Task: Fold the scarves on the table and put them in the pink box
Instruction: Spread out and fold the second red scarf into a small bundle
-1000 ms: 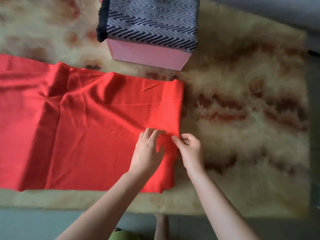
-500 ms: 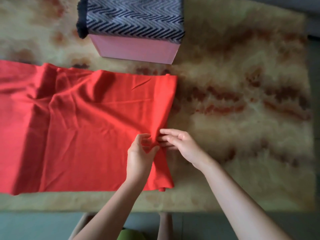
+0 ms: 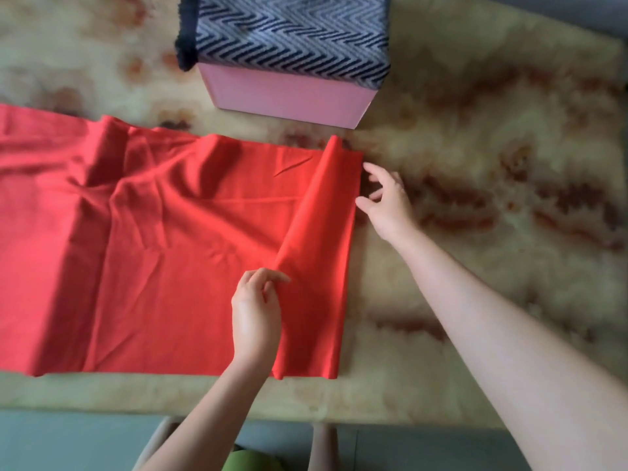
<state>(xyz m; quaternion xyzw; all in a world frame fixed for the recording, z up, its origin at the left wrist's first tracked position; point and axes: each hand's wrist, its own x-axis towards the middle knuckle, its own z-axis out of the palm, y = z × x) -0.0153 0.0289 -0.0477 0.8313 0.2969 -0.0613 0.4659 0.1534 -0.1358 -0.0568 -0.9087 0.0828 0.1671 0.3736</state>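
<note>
Red cloth fills the space to the left of your fingers. The red scarf (image 3: 153,249) lies spread on the worktop (image 3: 492,137) and runs out of view past the left side. Its near hem lies close to the worktop's near edge.

Your left hand (image 3: 255,314) rests on the scarf. Its fingers (image 3: 272,278) are curled and pinch a raised ridge of the fabric. That ridge runs away from them, slanting up to the scarf's far right corner.

Your right hand (image 3: 387,202) sits just beside the scarf's right edge. Its fingers (image 3: 373,169) are spread and loosely bent, gripping nothing. The thumb tip is at the edge, but you cannot tell whether it touches the cloth.

Beyond both sets of fingers stands the pink box (image 3: 289,96), apart from the scarf's far hem. A grey-and-black chevron scarf (image 3: 292,32) lies across its top, hiding the opening and hanging a little over the rim at the left and right corners. You cannot see how deep it sits inside.

To the right of your right fingers, the marbled cream-and-rust worktop stretches on to its right edge.
</note>
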